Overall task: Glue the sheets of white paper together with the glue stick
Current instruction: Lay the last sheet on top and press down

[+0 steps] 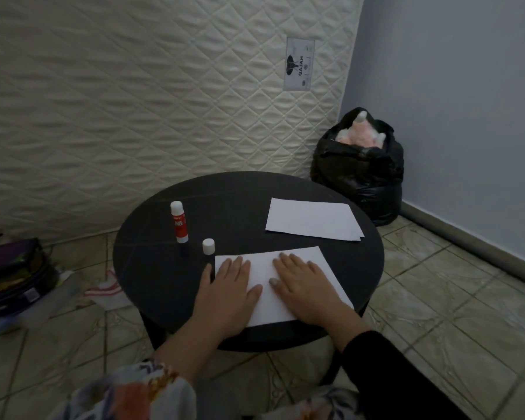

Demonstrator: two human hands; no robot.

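Note:
A white sheet of paper (265, 286) lies at the near edge of the round black table (243, 201). My left hand (228, 289) presses flat on its left part, fingers straight. My right hand (305, 283) presses flat on its right part. A small stack of white paper (312, 219) lies further back on the right. The red glue stick (179, 222) stands upright on the left of the table, its white glue tip exposed. Its white cap (209, 246) stands beside it, just beyond my left hand.
A quilted cream mattress (152, 95) leans against the wall behind the table. A black plastic bag (361, 174) with a plush toy sits on the tiled floor at the right. Bags and clutter (15, 277) lie on the floor at the left.

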